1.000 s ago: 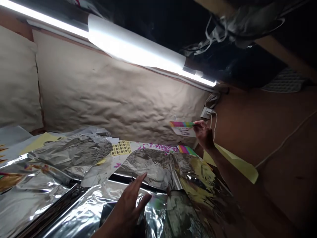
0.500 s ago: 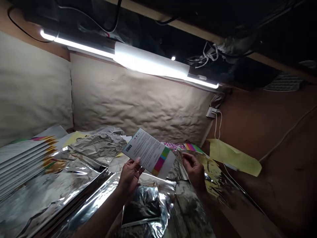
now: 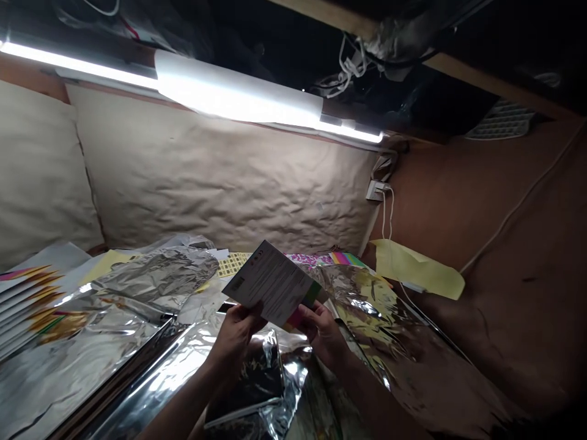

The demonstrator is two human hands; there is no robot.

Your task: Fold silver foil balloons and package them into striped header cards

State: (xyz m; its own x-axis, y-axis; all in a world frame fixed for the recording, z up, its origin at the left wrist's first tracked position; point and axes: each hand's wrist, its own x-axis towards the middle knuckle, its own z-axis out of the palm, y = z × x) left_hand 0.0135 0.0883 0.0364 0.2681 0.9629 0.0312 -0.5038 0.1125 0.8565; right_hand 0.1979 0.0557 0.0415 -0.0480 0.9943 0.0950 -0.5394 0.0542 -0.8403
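Observation:
A flat printed card or packet (image 3: 270, 281), with small text and a coloured stripe near its right end, is tilted in front of me. My left hand (image 3: 241, 324) grips its lower left edge, closed around it. My right hand (image 3: 318, 327) pinches its lower right part, by the pink and green stripe. Below my hands a dark square packet (image 3: 257, 385) in clear wrap lies on shiny silver foil (image 3: 172, 360). I cannot tell whether the held item is one sheet or several.
Stacked white booklets (image 3: 27, 305) stand at the left, beside crumpled foil (image 3: 183, 275). Gold foil (image 3: 367, 305) covers the right side, near a yellow sheet (image 3: 417, 269). A lit tube lamp (image 3: 238, 91) hangs above, and white cables run to a wall socket (image 3: 376, 190).
My right hand has moved left and taken hold of the card's right part. The card has tilted and looks darker. The view has shifted, and a yellow patterned sheet now shows behind the card.

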